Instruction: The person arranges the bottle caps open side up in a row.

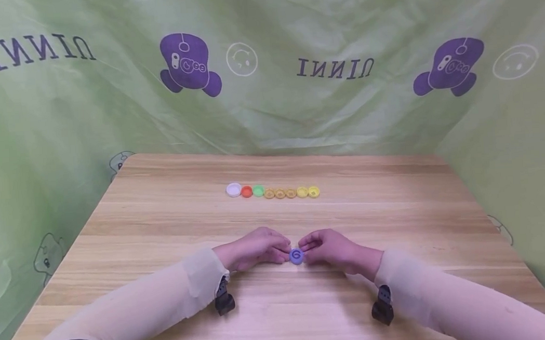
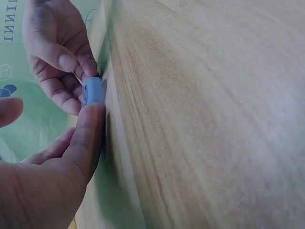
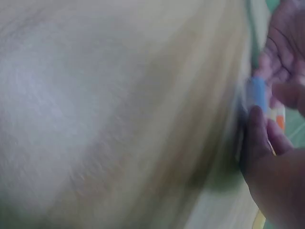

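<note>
A small round blue cap [image 1: 296,256] with a dark mark on its top lies on the wooden table [image 1: 178,321] between my two hands. My left hand [image 1: 260,247] is at its left side, and one outstretched digit [image 2: 88,129] touches the cap's edge. From the other side my right hand [image 1: 331,249] comes up to it, a straight digit [image 3: 257,129] right at the rim. The other fingers of both hands stand off the cap, loosely bent. Side-on, the blue cap [image 2: 93,90] looks like a short cylinder close to the tabletop.
Beyond the hands runs a row of caps: white [image 1: 233,190], red [image 1: 247,192], green [image 1: 258,191], three amber ones [image 1: 280,193] and two yellow ones [image 1: 313,192]. A green printed curtain [image 1: 288,117] surrounds the table's back and sides. Each wrist carries a black camera [image 1: 225,300].
</note>
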`<control>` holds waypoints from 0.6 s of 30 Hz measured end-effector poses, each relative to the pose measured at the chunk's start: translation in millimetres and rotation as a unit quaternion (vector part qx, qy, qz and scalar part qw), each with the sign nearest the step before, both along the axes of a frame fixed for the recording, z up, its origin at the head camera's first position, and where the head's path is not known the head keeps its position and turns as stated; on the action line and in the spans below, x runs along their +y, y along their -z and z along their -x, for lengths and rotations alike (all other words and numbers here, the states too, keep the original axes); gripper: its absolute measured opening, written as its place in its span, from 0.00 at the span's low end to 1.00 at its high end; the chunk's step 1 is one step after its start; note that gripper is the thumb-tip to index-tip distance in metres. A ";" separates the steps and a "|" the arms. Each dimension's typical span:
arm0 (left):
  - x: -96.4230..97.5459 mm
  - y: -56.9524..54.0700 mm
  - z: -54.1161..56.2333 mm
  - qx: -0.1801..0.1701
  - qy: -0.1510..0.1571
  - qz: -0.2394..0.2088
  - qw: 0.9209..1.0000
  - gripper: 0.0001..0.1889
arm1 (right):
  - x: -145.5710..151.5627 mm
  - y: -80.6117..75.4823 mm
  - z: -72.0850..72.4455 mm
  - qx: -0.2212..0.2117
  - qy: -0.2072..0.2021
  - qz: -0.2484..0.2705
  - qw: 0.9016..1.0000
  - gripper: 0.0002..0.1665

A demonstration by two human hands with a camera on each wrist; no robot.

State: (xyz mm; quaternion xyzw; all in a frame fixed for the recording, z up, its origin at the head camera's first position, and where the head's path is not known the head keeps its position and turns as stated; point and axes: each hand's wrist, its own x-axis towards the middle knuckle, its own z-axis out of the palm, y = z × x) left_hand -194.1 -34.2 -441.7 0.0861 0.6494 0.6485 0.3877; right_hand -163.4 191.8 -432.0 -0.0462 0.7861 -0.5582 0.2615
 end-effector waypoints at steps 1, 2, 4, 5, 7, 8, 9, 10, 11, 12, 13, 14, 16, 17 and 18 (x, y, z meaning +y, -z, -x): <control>0.3 0.8 0.7 -0.001 -0.004 -0.003 1.000 0.19 | -1.6 2.1 -0.8 0.014 0.007 -0.009 1.000 0.25; 0.6 1.3 1.4 -0.002 -0.007 -0.005 1.000 0.19 | -3.1 4.1 -1.5 0.027 0.014 -0.018 0.999 0.25; 1.5 2.1 2.8 -0.005 -0.015 -0.013 1.000 0.17 | -5.6 7.2 -2.3 0.046 0.027 -0.031 0.998 0.23; 2.1 1.9 3.2 -0.005 -0.020 -0.017 1.000 0.16 | -6.4 8.9 -2.4 0.053 0.032 -0.037 0.997 0.23; 3.2 1.1 4.0 -0.004 -0.029 -0.023 0.999 0.15 | -7.3 10.2 -2.0 0.060 0.038 -0.044 0.997 0.21; 3.7 0.5 4.4 0.001 -0.035 -0.023 0.999 0.15 | -7.6 9.9 -1.3 0.061 0.041 -0.044 0.996 0.21; 4.3 -0.3 4.9 0.008 -0.040 -0.023 0.999 0.15 | -7.6 9.3 -0.2 0.064 0.043 -0.043 0.996 0.20; 4.9 -1.2 5.3 0.020 -0.045 -0.021 0.999 0.16 | -7.7 8.2 1.1 0.065 0.045 -0.040 0.996 0.20; 5.5 -1.5 6.0 0.036 -0.053 -0.014 0.998 0.16 | -7.7 6.8 2.9 0.065 0.047 -0.037 0.996 0.19; 6.1 -2.0 6.7 0.062 -0.059 -0.003 0.996 0.16 | -8.0 4.7 4.8 0.067 0.052 -0.034 0.996 0.19; 7.0 -2.6 7.5 0.088 -0.066 0.009 0.994 0.17 | -8.2 2.8 7.0 0.068 0.057 -0.027 0.996 0.19; 8.0 -3.1 8.2 0.118 -0.073 0.024 0.990 0.17 | -8.6 0.7 9.4 0.068 0.064 -0.020 0.995 0.18; 10.3 -4.3 10.0 0.174 -0.089 0.052 0.979 0.16 | -9.9 -3.6 14.1 0.068 0.076 0.000 0.995 0.18; 11.5 -4.9 11.0 0.197 -0.098 0.065 0.973 0.15 | -10.3 -5.9 16.4 0.067 0.083 0.011 0.994 0.17; 12.8 -5.8 11.9 0.217 -0.105 0.072 0.968 0.14 | -11.0 -8.0 18.6 0.066 0.090 0.022 0.994 0.17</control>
